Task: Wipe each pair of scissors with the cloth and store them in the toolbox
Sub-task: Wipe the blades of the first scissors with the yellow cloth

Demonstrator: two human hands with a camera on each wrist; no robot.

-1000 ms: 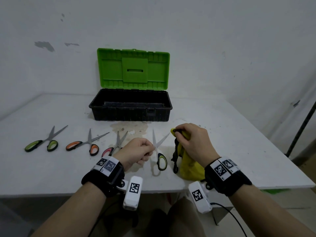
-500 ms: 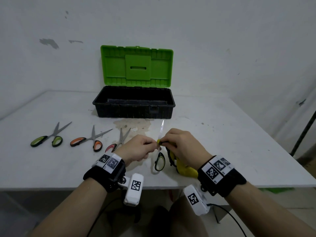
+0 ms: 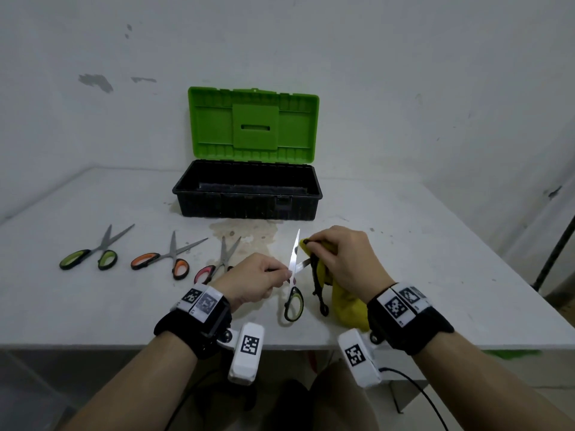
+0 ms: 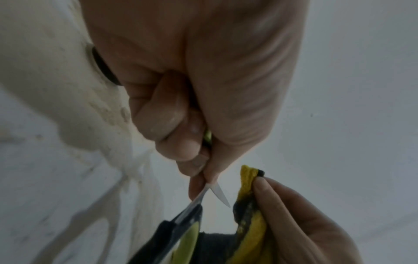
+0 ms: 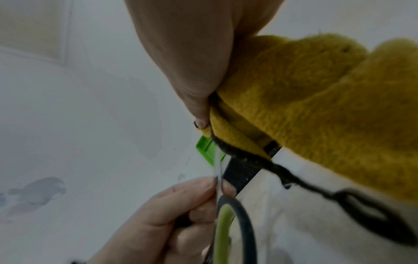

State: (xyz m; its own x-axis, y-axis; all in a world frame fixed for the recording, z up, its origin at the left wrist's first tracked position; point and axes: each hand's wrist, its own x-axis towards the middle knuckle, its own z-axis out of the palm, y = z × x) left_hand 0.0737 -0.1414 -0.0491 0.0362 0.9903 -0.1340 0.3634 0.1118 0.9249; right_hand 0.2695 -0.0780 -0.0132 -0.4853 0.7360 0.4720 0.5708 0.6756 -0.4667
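Observation:
My left hand [image 3: 273, 272] grips a pair of green-handled scissors [image 3: 293, 301] near the pivot, blades spread, one pointing up. In the left wrist view its fingers [image 4: 192, 155] pinch the blade [image 4: 220, 195]. My right hand [image 3: 323, 247] holds a yellow cloth [image 3: 345, 303] with a dark edge beside the blades, thumb and finger pinching a corner; the rest hangs below the wrist. The right wrist view shows the cloth [image 5: 316, 100] just above the scissors [image 5: 226, 214]. The toolbox [image 3: 249, 203] stands with its green lid up behind the hands.
Three more scissors lie in a row on the white table [image 3: 404, 244] at the left: green-handled [image 3: 93, 255], orange-handled [image 3: 168, 258] and pink-handled [image 3: 214, 265]. A brown stain [image 3: 245, 234] marks the table before the toolbox. The table's front edge runs under my wrists.
My right hand slid the cloth up along the blade and off to the right. The scissors' blades have spread apart again, and the left hand has kept its grip.

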